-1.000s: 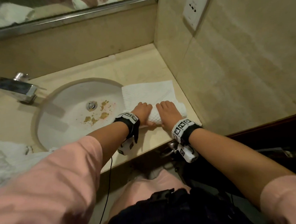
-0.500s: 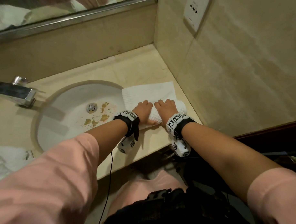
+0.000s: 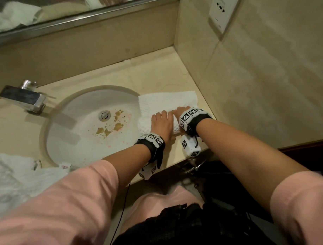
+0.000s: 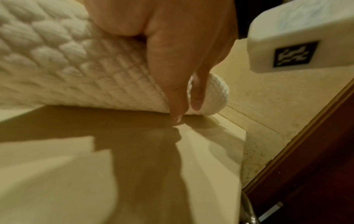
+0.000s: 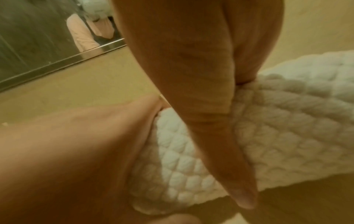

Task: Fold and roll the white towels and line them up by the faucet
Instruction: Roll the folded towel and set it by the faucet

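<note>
Nearest me, by the front edge of the worktop [image 3: 173,155], my left hand [image 3: 161,123] and right hand [image 3: 180,110] sit side by side on the rolled part of the white towel [image 3: 167,102]. Each grip is curled over the top of the roll, thumb tucked against its near side in the wrist views, so both are grasping the towel rather than lying flat on it. I judge the hands are set close together near the middle to keep the roll tight and even as it travels away from me.

Just beyond the fingers, the unrolled flat part of the towel lies spread toward the side wall, its left edge overhanging the rim of the sink [image 3: 52,115]. About half appears left to roll.

Further left, across the basin with its brownish stains, stands the faucet [image 3: 22,98], well apart from the towel; no finished roll lies by it yet. At my lower left more towels [image 3: 16,175] lie in a loose heap, apparently waiting their turn. At the back runs the mirror [image 3: 61,10].
</note>
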